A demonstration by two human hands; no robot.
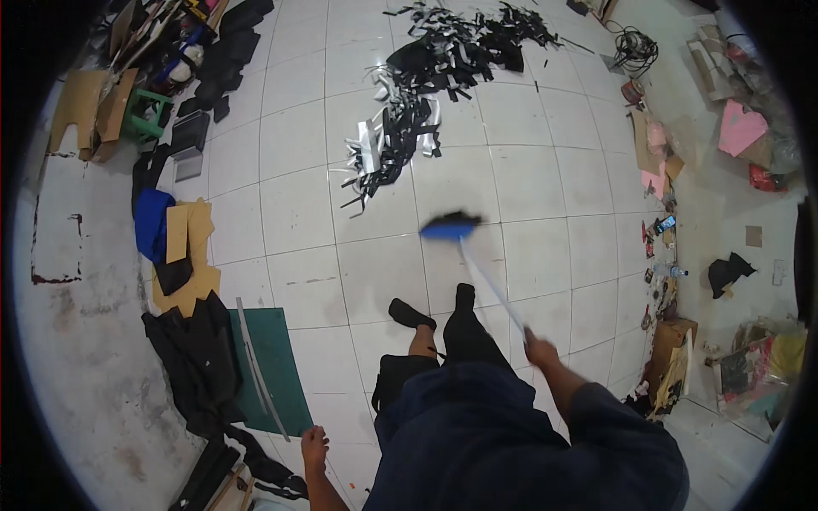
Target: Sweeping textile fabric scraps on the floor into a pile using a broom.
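Observation:
My right hand (539,348) is closed round the pale handle of a broom (449,230). The broom's blue head with dark bristles is on the tiled floor ahead of my feet, smeared by motion. My left hand (315,445) hangs low at my left side, its fingers curled with nothing seen in them. Closest to it are a green cutting mat (285,375) and a long metal strip (258,366) lying across that mat. Beyond the broom spreads a heap of black and silver scraps (400,136), apart from the bristles.
Black sheet material (200,366), brown cardboard (204,277), a blue cloth (154,223) and a green stool (146,114) line the left side. Along the right wall lie a coiled cable (636,49), a plastic bottle (677,272), a cardboard box (669,353) and pink pieces.

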